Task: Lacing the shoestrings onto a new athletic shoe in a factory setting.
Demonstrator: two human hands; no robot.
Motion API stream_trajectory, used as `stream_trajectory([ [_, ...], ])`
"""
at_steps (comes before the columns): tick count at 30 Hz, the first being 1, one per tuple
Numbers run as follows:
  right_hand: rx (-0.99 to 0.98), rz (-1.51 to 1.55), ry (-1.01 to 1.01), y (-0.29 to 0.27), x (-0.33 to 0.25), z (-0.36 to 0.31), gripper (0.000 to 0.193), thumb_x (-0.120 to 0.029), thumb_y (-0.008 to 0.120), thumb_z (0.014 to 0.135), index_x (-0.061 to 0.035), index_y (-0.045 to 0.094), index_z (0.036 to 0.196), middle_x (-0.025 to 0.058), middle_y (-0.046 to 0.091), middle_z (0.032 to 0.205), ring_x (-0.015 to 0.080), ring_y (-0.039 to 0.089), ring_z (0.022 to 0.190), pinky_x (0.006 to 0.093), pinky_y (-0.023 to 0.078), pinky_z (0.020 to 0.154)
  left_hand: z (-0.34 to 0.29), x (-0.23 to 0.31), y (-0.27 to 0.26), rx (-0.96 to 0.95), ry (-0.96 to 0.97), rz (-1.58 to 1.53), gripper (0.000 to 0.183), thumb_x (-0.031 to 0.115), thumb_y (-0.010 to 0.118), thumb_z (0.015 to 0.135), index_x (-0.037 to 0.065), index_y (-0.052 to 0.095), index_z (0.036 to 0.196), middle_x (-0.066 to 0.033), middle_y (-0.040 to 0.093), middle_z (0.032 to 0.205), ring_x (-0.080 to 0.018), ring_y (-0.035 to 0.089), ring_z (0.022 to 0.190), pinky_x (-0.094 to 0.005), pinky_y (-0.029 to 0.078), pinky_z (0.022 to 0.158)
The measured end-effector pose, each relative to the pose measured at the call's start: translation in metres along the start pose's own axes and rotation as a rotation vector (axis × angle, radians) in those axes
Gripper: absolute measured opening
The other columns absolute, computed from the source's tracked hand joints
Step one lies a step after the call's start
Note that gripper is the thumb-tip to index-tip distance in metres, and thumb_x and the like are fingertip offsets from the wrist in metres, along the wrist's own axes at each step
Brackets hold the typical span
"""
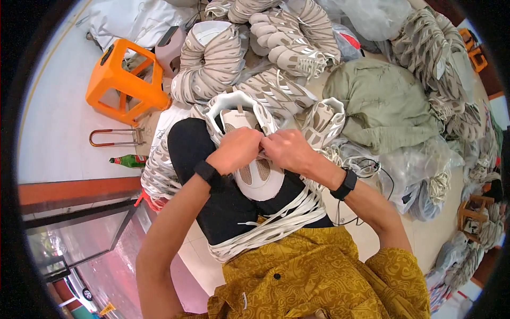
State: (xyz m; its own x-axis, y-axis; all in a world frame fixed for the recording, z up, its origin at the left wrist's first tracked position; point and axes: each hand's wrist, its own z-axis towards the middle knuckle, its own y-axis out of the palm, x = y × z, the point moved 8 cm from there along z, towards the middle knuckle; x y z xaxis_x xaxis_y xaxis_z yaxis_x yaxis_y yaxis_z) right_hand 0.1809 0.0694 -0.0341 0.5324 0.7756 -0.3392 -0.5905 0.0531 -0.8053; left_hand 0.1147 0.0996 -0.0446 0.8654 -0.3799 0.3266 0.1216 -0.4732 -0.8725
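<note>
At far left, a U-shaped bar (109,131) with an orange-brown coating is beside an orange stool (101,77). A green bottle (123,160) is near both, its neck toward the left edge. Right of the stool, a curved stack of beige-and-white shoes (220,58) is nested closely together.

At centre, a beige-and-white shoe (261,186) rests on the person's dark-clad thighs, toe toward the body and opening facing away. The left hand (238,150) lies over the shoe's left side, fingers bent inward at the lacing area. A bundle of white laces (273,231) is draped across the thighs, just below the toe. The right hand (288,151) meets the left over the middle of the shoe, its fingers also curled. The fingertips of both hands are hidden; whether they grip a lace or the shoe's edge cannot be told. A dark band is worn on each wrist.

To the right, a second shoe (324,121) is beside a green cloth (374,103). Clear plastic bags (406,159) are below the cloth. At far right is a small wooden stool (474,214).
</note>
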Motion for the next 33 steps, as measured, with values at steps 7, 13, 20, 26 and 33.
stream_trajectory([
  [7, 0.070, 0.012, 0.005, -0.009, 0.003, 0.005, 0.014, -0.017, 0.062, 0.063, -0.0068, 0.052, 0.064, 0.0056, 0.052, 0.057, 0.0226, 0.055, 0.057, 0.0341, 0.044, 0.049, 0.003, 0.005, 0.001, -0.073, 0.079, 0.074, 0.013, 0.012, 0.049, 0.075, 0.003, 0.059, 0.074, -0.0162, 0.060, 0.067, -0.0337, 0.059, 0.064, -0.0427, 0.047, 0.059],
  [13, 0.019, 0.183, 0.124, -0.004, 0.013, 0.007, 0.014, -0.020, 0.064, 0.062, -0.0095, 0.060, 0.071, 0.0056, 0.055, 0.061, 0.0233, 0.057, 0.060, 0.0340, 0.045, 0.051, -0.033, -0.007, -0.008, 0.278, -0.050, 0.011, 0.009, 0.011, 0.049, 0.079, 0.002, 0.053, 0.080, -0.0191, 0.057, 0.064, -0.0330, 0.058, 0.061, -0.0390, 0.046, 0.053],
  [20, -0.018, 0.470, 0.268, 0.013, 0.012, 0.017, 0.009, -0.017, 0.060, 0.065, -0.0088, 0.058, 0.062, 0.0056, 0.056, 0.061, 0.0225, 0.056, 0.055, 0.0328, 0.043, 0.047, -0.059, -0.038, 0.001, 0.452, -0.247, -0.833, 0.014, 0.013, 0.053, 0.081, -0.001, 0.057, 0.081, -0.0084, 0.058, 0.061, -0.0160, 0.059, 0.050, -0.0267, 0.044, 0.045],
  [26, -0.005, 1.094, 0.713, 0.009, 0.035, 0.023, 0.009, -0.011, 0.061, 0.066, -0.0023, 0.060, 0.066, 0.0081, 0.055, 0.060, 0.0142, 0.050, 0.050, 0.0264, 0.039, 0.047, -0.064, -0.046, 0.010, 0.519, -0.350, -1.296, 0.017, 0.012, 0.048, 0.084, 0.000, 0.060, 0.089, -0.0046, 0.059, 0.072, -0.0098, 0.055, 0.058, -0.0201, 0.042, 0.051],
  [33, 0.074, 0.826, 0.527, -0.002, 0.019, 0.036, 0.009, -0.007, 0.062, 0.067, 0.0019, 0.061, 0.070, 0.0060, 0.056, 0.064, 0.0122, 0.051, 0.059, 0.0246, 0.039, 0.054, -0.060, -0.039, -0.006, 0.777, -0.273, -1.085, 0.021, 0.015, 0.051, 0.084, 0.000, 0.060, 0.097, -0.0023, 0.060, 0.073, -0.0067, 0.052, 0.060, -0.0213, 0.044, 0.056],
])
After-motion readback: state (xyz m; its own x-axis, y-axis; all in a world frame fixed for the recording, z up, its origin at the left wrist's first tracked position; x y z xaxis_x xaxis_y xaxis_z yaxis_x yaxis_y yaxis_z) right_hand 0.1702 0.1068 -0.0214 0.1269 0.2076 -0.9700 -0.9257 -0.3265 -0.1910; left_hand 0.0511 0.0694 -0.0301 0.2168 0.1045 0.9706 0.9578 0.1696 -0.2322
